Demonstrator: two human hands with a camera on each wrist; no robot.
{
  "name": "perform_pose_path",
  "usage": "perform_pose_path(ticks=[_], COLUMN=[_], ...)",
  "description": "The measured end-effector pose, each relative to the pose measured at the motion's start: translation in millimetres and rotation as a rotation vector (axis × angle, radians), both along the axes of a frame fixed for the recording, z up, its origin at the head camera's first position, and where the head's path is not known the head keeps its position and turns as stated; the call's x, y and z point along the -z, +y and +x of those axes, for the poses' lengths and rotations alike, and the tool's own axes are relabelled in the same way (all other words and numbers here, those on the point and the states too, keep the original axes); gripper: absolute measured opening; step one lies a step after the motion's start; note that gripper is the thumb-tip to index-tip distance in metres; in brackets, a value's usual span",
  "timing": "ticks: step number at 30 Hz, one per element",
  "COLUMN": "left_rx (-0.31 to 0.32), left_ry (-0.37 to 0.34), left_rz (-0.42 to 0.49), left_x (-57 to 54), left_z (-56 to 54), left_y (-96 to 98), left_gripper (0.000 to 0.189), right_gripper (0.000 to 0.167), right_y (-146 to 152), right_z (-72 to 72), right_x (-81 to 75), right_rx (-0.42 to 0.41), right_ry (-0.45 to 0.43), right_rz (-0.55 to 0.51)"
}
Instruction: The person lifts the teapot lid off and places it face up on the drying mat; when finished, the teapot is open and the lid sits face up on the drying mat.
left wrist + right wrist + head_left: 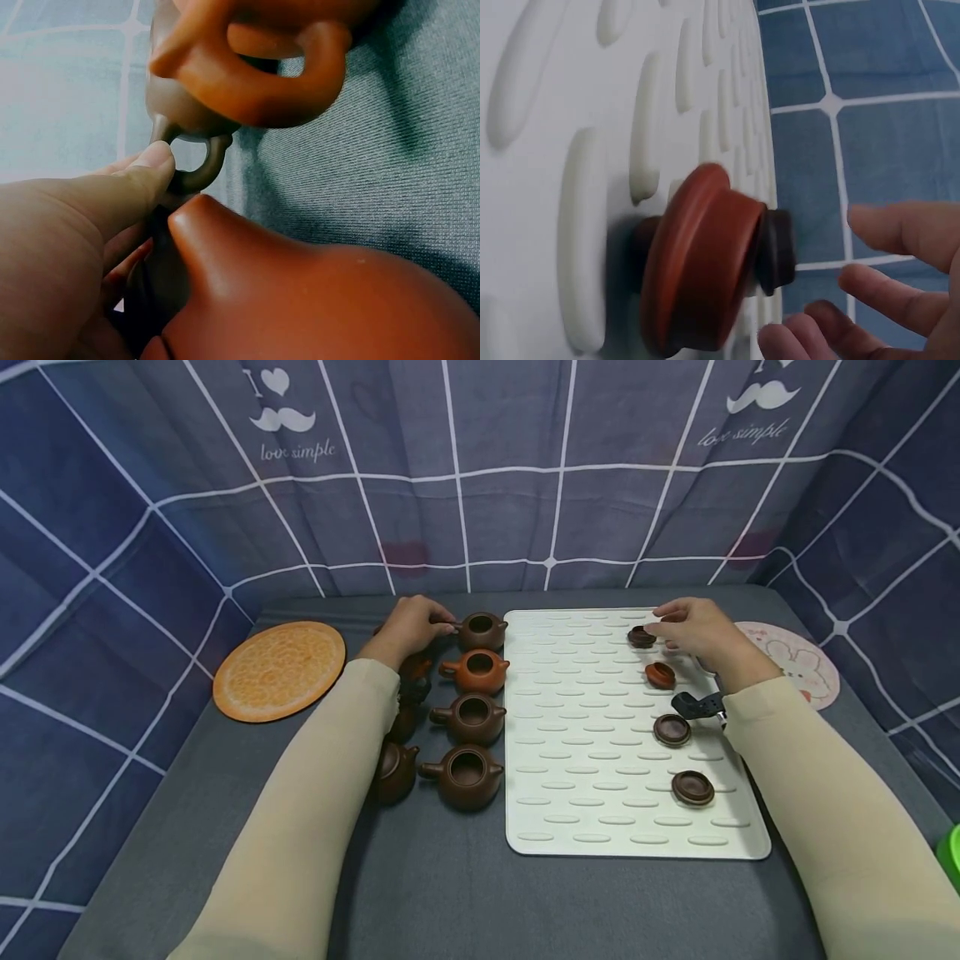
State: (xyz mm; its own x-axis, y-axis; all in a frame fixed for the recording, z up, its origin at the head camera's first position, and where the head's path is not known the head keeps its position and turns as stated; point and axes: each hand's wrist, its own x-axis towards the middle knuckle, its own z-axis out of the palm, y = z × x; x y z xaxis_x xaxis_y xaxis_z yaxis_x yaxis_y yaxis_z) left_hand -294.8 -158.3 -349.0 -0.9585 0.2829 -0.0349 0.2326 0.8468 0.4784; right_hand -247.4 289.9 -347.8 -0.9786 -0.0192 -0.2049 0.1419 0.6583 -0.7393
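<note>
At the far end of a column of lidless teapots, my left hand (408, 628) pinches the handle of a dark brown teapot (482, 631); thumb and finger meet on that handle (199, 176) in the left wrist view. An orange-brown teapot (480, 671) stands just nearer, followed by two brown teapots (475, 718). Over the white mat, my right hand (701, 631) hovers beside a dark lid (641, 637), fingers spread and holding nothing. The right wrist view has a gap between fingers and this lid (778, 251), partly hidden behind a reddish lid (705, 262).
Two more brown lids (672, 730) lie on the white ridged mat (570, 810). Another row of teapots (395, 771) stands left, partly under my left arm. An orange round placemat (279, 671) lies far left, a pink one (806, 664) far right. A green object (951, 856) shows at the right edge.
</note>
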Motion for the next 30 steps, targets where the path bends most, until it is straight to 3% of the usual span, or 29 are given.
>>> perform_pose_path(ticks=[4,8,21,25,30], left_rx=[0.008,0.015,0.04,0.044,0.058], left_ry=[0.009,0.017,-0.003,0.018,0.057], left_rz=[0.005,0.002,0.042,0.065,0.058], left_x=[-1.5,-3.5,-9.9,-23.5,-54.6], left_z=[1.1,2.5,1.5,4.9,15.7], left_y=[0.1,-0.5,-0.6,3.8,13.3], left_gripper=[0.024,0.025,0.032,0.035,0.037], right_gripper=[0.064,0.061,0.046,0.041,0.035], right_y=[-3,-11,-69,-93,-125], right_z=[8.2,17.6,54.1,64.6,74.6], right_x=[-7.4,-17.5,-40.3,-40.9,-36.4], right_rx=[0.012,-0.003,-0.137,-0.214,-0.306], right_ry=[0.107,0.155,0.213,0.237,0.28], right_rz=[0.06,0.065,-0.099,-0.156,-0.198])
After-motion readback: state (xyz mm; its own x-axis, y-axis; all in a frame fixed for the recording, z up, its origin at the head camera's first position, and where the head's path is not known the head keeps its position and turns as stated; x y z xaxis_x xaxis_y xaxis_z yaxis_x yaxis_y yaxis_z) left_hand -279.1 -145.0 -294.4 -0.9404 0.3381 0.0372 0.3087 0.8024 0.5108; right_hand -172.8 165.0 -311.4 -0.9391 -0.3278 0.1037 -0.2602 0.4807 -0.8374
